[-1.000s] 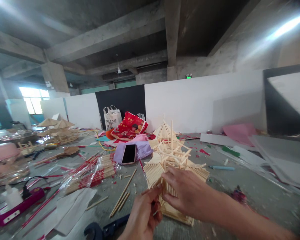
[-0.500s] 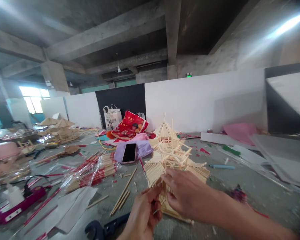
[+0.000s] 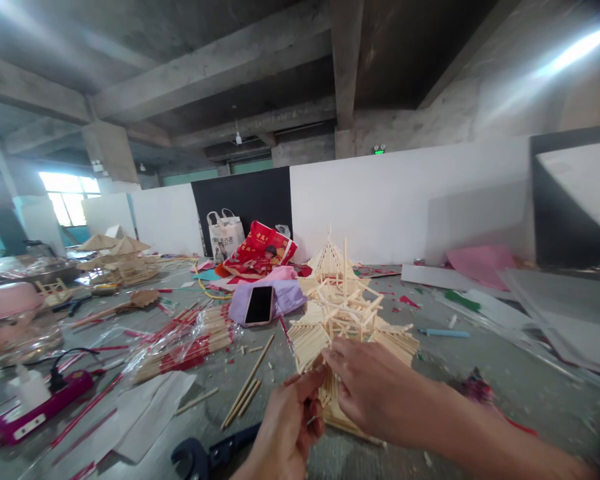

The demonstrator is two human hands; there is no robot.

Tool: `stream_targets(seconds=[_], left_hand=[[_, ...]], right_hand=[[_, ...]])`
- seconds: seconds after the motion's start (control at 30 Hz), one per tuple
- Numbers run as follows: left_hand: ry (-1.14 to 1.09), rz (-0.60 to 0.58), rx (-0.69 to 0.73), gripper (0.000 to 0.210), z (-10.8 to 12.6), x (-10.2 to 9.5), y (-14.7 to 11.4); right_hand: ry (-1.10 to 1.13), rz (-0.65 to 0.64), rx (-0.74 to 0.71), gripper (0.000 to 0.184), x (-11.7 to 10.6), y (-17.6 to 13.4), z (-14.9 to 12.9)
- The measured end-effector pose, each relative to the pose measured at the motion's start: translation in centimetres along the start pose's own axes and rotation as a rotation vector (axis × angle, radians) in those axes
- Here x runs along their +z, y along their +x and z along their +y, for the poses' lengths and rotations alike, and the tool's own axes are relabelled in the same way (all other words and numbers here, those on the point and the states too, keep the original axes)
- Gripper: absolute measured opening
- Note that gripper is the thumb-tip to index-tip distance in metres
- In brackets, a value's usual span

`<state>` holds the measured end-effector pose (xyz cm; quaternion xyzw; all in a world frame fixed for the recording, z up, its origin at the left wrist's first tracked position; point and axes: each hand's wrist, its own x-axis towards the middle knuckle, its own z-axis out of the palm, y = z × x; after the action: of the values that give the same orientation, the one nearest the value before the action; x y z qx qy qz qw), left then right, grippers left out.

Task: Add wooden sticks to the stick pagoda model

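Note:
A pale model building made of thin wooden sticks (image 3: pixel 343 307) stands on the table before me, with tiered sloping roofs and a pointed top. At its lower front, my left hand (image 3: pixel 296 415) has its fingers curled and the thumb pressed against the index finger. A thin light bit shows among those fingers, too small to name. My right hand (image 3: pixel 375 383) reaches across from the right, its bent fingertips closed on the model's front just beside the left ones. Both hands cover most of the model's lower front wall.
Loose sticks (image 3: pixel 243 405), a dark-handled cutter (image 3: pixel 195 457) and white paper (image 3: pixel 143 417) lie to the left. Beyond are bundled sticks in plastic (image 3: pixel 195 343), a phone (image 3: pixel 259 305) on purple cloth and a purple power strip (image 3: pixel 43 410). At right lies a light-blue pen-like stick (image 3: pixel 445 333).
Both hands stay at the model's front. The right hand's fingers and thumb have shifted very slightly; the model has not moved.

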<state>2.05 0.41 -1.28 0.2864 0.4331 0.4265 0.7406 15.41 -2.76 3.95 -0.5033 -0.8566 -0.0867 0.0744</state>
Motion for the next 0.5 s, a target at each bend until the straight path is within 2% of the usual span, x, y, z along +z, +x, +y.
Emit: stream_targets(seconds=[0.1, 0.3, 0.5], left_hand=[[0.017, 0.014, -0.004, 0.034, 0.13, 0.09, -0.12], [0.048, -0.022, 0.040, 0.031, 0.01, -0.05, 0.08], [0.042, -0.007, 0.030, 0.035, 0.10, 0.20, -0.08]], right_hand=[[0.015, 0.024, 0.011, 0.031, 0.21, -0.13, 0.08], [0.018, 0.016, 0.008, 0.025, 0.21, -0.30, 0.10], [0.003, 0.003, -0.002, 0.025, 0.17, -0.16, 0.18]])
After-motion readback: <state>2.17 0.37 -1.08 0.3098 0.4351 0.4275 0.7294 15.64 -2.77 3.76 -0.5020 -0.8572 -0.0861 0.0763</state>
